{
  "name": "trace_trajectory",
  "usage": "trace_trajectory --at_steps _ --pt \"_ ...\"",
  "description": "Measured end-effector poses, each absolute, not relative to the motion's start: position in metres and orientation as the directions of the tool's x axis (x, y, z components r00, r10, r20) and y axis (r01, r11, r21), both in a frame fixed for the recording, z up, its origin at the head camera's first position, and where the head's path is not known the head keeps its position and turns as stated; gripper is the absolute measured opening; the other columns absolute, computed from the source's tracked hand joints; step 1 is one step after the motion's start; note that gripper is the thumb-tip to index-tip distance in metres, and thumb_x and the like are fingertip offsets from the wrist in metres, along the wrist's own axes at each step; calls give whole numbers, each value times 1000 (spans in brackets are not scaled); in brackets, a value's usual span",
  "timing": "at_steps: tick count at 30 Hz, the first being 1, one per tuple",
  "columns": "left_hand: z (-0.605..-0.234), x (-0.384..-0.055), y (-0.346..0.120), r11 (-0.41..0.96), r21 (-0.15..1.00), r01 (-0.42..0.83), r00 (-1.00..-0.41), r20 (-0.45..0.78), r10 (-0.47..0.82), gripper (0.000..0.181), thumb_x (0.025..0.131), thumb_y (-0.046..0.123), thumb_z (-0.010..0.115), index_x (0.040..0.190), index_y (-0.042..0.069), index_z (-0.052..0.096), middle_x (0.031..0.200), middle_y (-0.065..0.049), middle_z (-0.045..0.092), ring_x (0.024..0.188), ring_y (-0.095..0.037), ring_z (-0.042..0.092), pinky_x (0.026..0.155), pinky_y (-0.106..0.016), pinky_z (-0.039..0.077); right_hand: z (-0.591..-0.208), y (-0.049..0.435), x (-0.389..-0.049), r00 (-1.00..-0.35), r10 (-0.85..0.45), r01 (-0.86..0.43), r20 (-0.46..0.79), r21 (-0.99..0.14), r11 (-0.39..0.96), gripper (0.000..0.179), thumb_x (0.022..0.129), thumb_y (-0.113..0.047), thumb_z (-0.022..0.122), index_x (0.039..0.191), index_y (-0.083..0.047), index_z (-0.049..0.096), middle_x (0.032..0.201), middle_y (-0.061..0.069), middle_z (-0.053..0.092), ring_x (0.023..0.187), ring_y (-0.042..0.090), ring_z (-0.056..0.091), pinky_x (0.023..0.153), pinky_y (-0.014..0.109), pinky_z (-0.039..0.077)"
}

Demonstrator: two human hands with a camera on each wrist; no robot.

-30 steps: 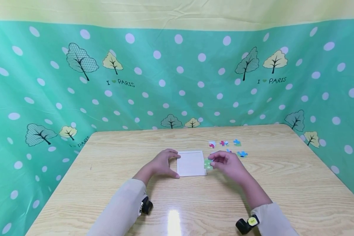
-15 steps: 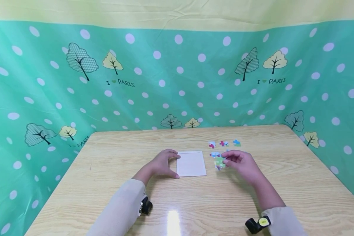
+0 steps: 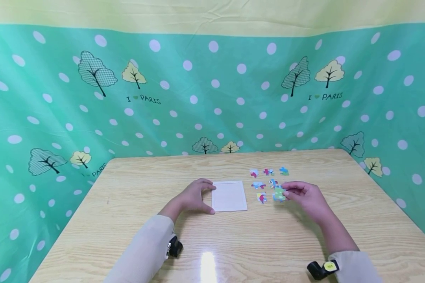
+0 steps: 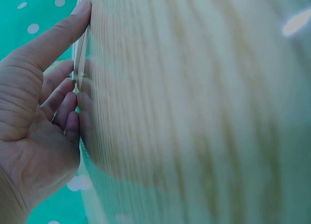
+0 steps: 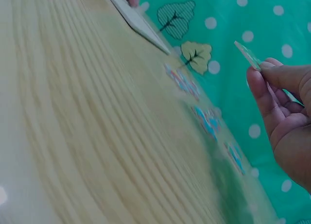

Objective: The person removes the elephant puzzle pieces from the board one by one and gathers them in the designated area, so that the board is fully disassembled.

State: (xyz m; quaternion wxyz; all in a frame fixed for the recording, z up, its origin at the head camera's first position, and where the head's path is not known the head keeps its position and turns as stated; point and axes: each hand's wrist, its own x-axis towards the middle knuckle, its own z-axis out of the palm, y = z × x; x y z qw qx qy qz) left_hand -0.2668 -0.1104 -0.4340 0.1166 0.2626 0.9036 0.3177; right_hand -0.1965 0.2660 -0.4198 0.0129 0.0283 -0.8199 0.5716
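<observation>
My right hand (image 3: 309, 198) pinches a green jigsaw puzzle piece (image 3: 279, 193) between thumb and fingers. In the right wrist view this thin piece (image 5: 248, 55) is tilted and raised above the tabletop. From the head it overlaps another puzzle piece with a blue edge, partly hidden behind it. My left hand (image 3: 194, 196) rests at the left side of a flat white square puzzle tray (image 3: 229, 196), thumb at the near corner and index finger at the far one. Seen from the left wrist, the thumb (image 4: 63, 37) is stretched out along the tray's edge, with the other fingers loosely bent.
Several loose puzzle pieces lie in rows right of the tray, among them a red and white one (image 3: 254, 173), a blue and green one (image 3: 284, 171) and a yellow and red one (image 3: 261, 197). The wooden table (image 3: 145, 177) backs onto a green dotted curtain (image 3: 177, 98).
My right hand has carried the green puzzle piece rightward, from the tray's right edge to over the loose pieces. The left hand and tray have stayed in place.
</observation>
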Motion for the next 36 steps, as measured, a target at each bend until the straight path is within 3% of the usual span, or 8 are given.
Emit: trace_trajectory --at_steps 23,31,36 --pt "-432 -267 -109 670 621 406 -835 -47 549 83 63 33 93 134 11 58 145 -8 44 137 -31 35 114 -46 26 -432 312 -210 -1000 2 5 -5 -902 431 32 92 -8 67 120 7 61 116 22 63 87 15 66 77 29 57" --pt "-433 -267 -111 670 622 406 -839 -36 542 82 62 32 93 133 9 59 145 -9 45 136 -32 37 113 -47 27 -441 311 -217 -999 12 48 -50 -823 566 26 92 -10 67 115 2 66 108 16 65 90 22 60 69 25 54" --pt "-432 -265 -111 663 629 407 -839 -30 544 81 62 32 93 132 8 60 144 -10 45 136 -32 37 113 -47 27 -443 313 -219 -1000 14 30 -28 -758 651 21 92 -8 67 112 -1 70 111 16 65 97 27 57 72 26 51"
